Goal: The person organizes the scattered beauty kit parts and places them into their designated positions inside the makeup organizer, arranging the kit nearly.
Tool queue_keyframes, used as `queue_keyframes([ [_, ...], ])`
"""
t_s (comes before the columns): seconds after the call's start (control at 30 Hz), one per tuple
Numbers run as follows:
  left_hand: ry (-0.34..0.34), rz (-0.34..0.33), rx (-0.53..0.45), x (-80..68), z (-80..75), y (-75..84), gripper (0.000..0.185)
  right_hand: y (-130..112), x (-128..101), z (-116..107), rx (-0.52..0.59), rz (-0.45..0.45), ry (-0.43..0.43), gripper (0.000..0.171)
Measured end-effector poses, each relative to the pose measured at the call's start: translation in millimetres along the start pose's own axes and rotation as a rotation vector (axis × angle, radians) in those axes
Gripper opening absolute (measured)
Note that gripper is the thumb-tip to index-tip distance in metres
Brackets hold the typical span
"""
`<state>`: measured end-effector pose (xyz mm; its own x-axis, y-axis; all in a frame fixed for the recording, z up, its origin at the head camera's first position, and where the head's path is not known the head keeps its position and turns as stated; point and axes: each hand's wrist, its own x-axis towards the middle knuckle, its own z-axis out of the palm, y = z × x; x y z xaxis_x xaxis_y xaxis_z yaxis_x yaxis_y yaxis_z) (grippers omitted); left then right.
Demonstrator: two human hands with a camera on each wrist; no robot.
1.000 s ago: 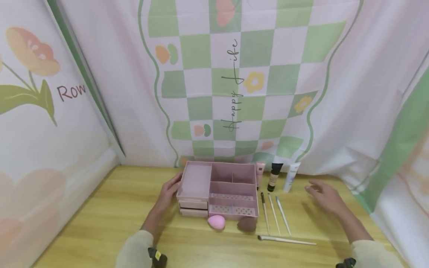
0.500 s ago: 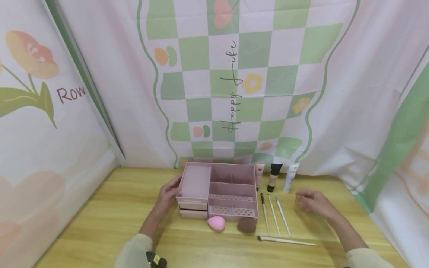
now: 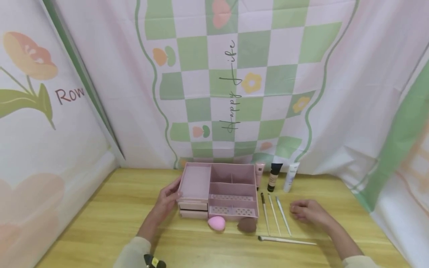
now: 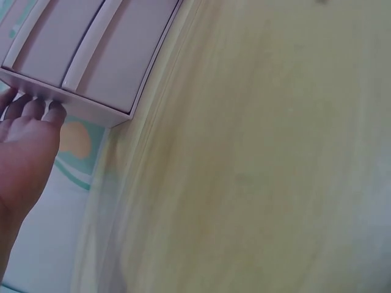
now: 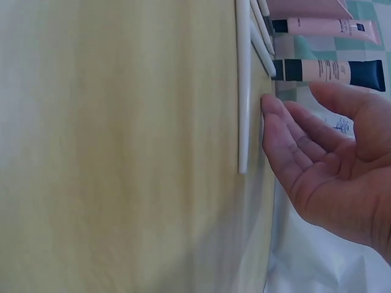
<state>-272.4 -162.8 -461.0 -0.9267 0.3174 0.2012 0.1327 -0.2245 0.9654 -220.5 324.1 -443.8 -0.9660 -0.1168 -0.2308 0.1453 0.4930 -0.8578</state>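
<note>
A pink makeup organizer (image 3: 196, 182) with compartments and two small drawers stands at the back of the table. My left hand (image 3: 167, 201) rests against its left side, fingertips touching the wall in the left wrist view. To the right, my right hand (image 3: 310, 213) hovers with loosely bent fingers and nothing in them. Nearest to it lies a light blue stick (image 3: 283, 216), beside a thin white brush (image 3: 274, 214) and a dark-tipped brush (image 3: 264, 214). A longer white makeup brush (image 3: 288, 241) lies crosswise in front of them.
A pink makeup sponge (image 3: 216, 223) and a brown one (image 3: 247, 225) sit before the organizer. Behind the brushes stand a pink tube (image 3: 259, 175), a black-capped beige tube (image 3: 275, 177) and a white tube (image 3: 291, 177). A patterned curtain (image 3: 254, 111) hangs along the table's back edge.
My right hand has moved left and nearer to me, from beside the white tube to beside the light blue stick. My left hand stays at the organizer's side, slightly lower.
</note>
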Motion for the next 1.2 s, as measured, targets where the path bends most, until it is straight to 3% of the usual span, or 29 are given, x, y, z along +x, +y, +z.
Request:
queue_keyframes([
  [0.13, 0.000, 0.000, -0.004, -0.3, 0.9, -0.7, 0.070, 0, -3, 6, -0.004, -0.003, -0.012, 0.044],
  [0.37, 0.011, -0.013, -0.021, -1.5, 1.6, 0.4, 0.069, -1, -4, 17, -0.109, -0.001, 0.013, 0.031],
  [0.53, 0.031, -0.021, -0.046, -4.4, -0.3, 0.9, 0.067, -3, -3, 29, -0.184, 0.057, 0.061, 0.022],
  [0.73, 0.006, -0.048, -0.048, -1.9, 1.1, 1.9, 0.068, -8, -4, 33, -0.212, 0.136, 0.132, 0.017],
  [1.2, 0.014, -0.077, -0.052, -0.1, 1.5, 2.2, 0.067, -14, -2, 39, -0.292, 0.135, 0.181, 0.009],
])
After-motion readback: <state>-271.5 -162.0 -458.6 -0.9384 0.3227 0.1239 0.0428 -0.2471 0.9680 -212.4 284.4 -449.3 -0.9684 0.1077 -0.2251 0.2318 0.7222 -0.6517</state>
